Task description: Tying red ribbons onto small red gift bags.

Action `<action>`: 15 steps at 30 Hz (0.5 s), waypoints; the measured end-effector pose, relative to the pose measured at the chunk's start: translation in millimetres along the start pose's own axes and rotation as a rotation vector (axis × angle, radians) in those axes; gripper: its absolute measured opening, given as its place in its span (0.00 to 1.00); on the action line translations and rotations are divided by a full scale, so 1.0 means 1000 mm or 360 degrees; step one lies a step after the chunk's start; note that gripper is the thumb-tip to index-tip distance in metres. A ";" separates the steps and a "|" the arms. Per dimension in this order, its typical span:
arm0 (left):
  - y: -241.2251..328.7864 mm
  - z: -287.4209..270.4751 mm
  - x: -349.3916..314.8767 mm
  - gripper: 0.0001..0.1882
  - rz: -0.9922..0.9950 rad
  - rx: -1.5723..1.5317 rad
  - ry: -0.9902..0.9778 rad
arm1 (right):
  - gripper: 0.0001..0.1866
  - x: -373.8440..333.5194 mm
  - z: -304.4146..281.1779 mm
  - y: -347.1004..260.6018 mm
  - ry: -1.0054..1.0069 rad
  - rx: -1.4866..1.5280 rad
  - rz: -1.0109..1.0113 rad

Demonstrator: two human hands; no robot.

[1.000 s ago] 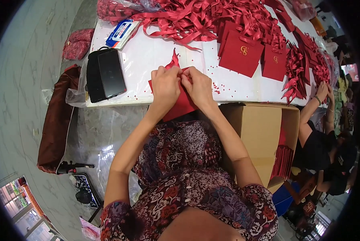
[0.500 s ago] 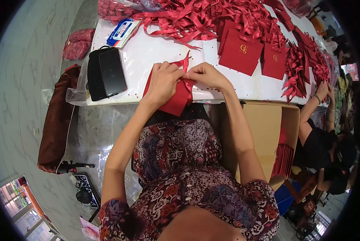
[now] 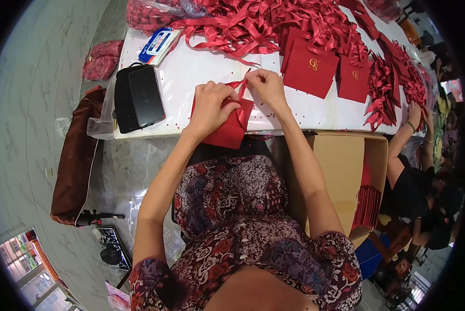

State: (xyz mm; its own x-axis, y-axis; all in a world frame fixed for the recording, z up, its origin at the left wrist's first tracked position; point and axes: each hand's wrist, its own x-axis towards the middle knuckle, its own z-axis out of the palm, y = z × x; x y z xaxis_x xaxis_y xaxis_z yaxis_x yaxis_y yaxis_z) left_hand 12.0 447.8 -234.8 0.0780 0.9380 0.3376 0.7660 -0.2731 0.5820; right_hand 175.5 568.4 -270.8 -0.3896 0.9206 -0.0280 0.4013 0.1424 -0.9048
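Fingers: the left hand (image 3: 212, 106) is curled over the top of a red paper bag (image 3: 226, 126), thumb and fingers clamped on its upper edge. The right hand (image 3: 266, 85) pinches a thin red ribbon (image 3: 241, 93) between thumb and forefinger at the bag's mouth. The bag lies flat at the near edge of the table, its lower corner hanging over the edge toward 6 o'clock.

Change from half a second ago: both hands and the bag sit in much the same spot. The ribbon end stood up above the left hand before; now it runs taut toward the right fingertips, at 1 o'clock from the left hand.

Largest to smallest:
- Table (image 3: 201, 70): white, smooth, under glossy clear film, speckled with tiny red dots.
- Cardboard box (image 3: 341, 166): brown, matte, open, at 4 o'clock from the hands, red flat pieces stacked inside.
- Ribbon heap (image 3: 253, 23): shiny satin strips, tangled, at 12 o'clock.
- Brown bag (image 3: 74, 166): soft, slumped on the floor at 8 o'clock.
- Finished red bags (image 3: 310, 70): stiff matte paper, rectangular, gold emblem, at 2 o'clock.
- Black pouch (image 3: 126, 101) with a dark glossy phone (image 3: 146, 96) on it, at 9 o'clock.
- Blue and white packet (image 3: 157, 44): flat, at 11 o'clock.

Another person's forearm (image 3: 406, 135) reaches to the table at 3 o'clock.
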 end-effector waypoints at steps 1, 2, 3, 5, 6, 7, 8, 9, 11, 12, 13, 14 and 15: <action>-0.004 -0.001 0.000 0.08 -0.0065 0.0003 0.0071 | 0.14 -0.004 -0.001 -0.001 0.0048 -0.0005 -0.0051; -0.008 -0.003 0.000 0.09 -0.0130 0.0005 0.0143 | 0.14 -0.009 -0.006 -0.001 0.0045 -0.0006 -0.0055; -0.012 -0.004 0.002 0.09 -0.0164 0.0041 0.0176 | 0.15 -0.016 -0.015 -0.001 -0.0137 -0.0093 -0.0034; -0.017 -0.007 0.004 0.08 -0.0228 0.0003 0.0137 | 0.15 -0.029 -0.022 -0.006 -0.0467 -0.0056 0.0113; -0.019 -0.007 0.005 0.08 -0.0291 -0.0035 0.0097 | 0.15 -0.035 -0.024 -0.007 -0.0470 -0.0058 0.0113; -0.019 -0.007 0.007 0.08 -0.0331 0.0063 0.0102 | 0.15 -0.042 -0.028 -0.007 -0.0660 -0.0180 0.0058; -0.020 -0.007 0.008 0.08 -0.0331 0.0061 0.0102 | 0.14 -0.048 -0.030 -0.007 -0.0851 -0.0302 0.0002; -0.021 -0.007 0.009 0.09 -0.0341 0.0071 0.0115 | 0.15 -0.053 -0.028 -0.008 -0.0743 -0.0266 0.0010; -0.022 -0.006 0.012 0.09 -0.0350 0.0076 0.0128 | 0.16 -0.060 -0.029 -0.016 -0.0706 -0.0310 0.0023; -0.022 -0.005 0.014 0.09 -0.0365 0.0084 0.0118 | 0.16 -0.063 -0.029 -0.020 -0.0671 -0.0351 0.0033; -0.022 -0.005 0.015 0.09 -0.0378 0.0094 0.0109 | 0.16 -0.067 -0.027 -0.020 -0.0670 -0.0353 0.0032; -0.023 -0.004 0.016 0.09 -0.0378 0.0094 0.0111 | 0.16 -0.071 -0.023 -0.019 -0.0634 -0.0457 -0.0126; -0.025 -0.003 0.017 0.10 -0.0387 0.0094 0.0144 | 0.16 -0.075 -0.020 -0.017 -0.0596 -0.0560 -0.0286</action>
State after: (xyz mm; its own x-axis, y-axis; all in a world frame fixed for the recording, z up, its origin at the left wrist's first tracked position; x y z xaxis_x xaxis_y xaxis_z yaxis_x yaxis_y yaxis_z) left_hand -7.9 470.2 -241.9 -0.1683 0.9510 0.2594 0.7913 -0.0266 0.6109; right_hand 214.2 504.2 -245.0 -0.7204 0.6872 -0.0933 0.5292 0.4578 -0.7144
